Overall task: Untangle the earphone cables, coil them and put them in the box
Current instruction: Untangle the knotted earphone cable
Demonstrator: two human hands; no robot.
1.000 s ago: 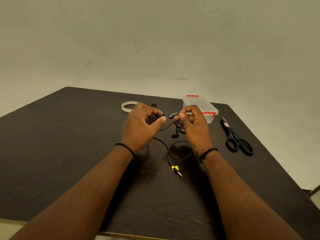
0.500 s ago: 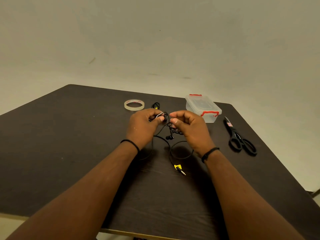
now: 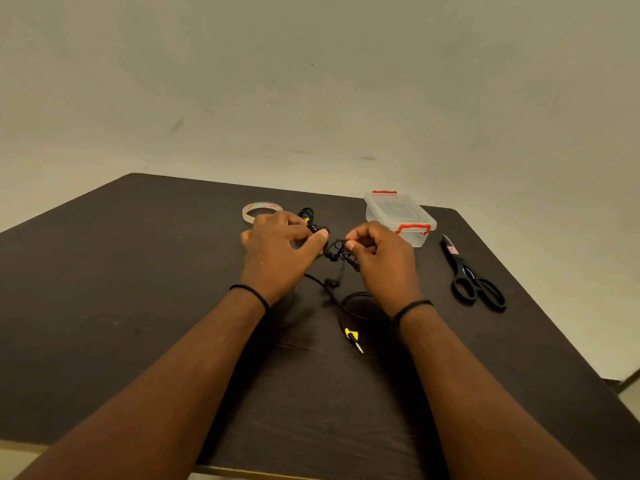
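Hands over mid-table [image 3: 104,306], both busy with one black cable [image 3: 341,252]. Left hand [image 3: 277,251]: fingers curled, thumb and forefinger pinching the inline remote (yellow-marked) at the tangle's 10 o'clock end. Right hand [image 3: 384,261]: fingers curled too, pinching the knot at its 3 o'clock side. Between them, a small snarl of loops, lifted just off the wood. Earbud [image 3: 331,283] dangling below the snarl at 6 o'clock. From there, slack cable lying on the table, curving under the right wrist and ending at a plug [image 3: 354,338] with a yellow collar, at 6 o'clock from the hands. Second bundle [image 3: 306,213] of black cable beyond the left hand, at 12 o'clock. Box [image 3: 398,216], clear with red clasps and lid on, at 1 o'clock from the right hand, just beside it. Tape [image 3: 261,211] at 11 o'clock from the left hand. Scissors [image 3: 472,277], black, at 3 o'clock, well apart from the cable.
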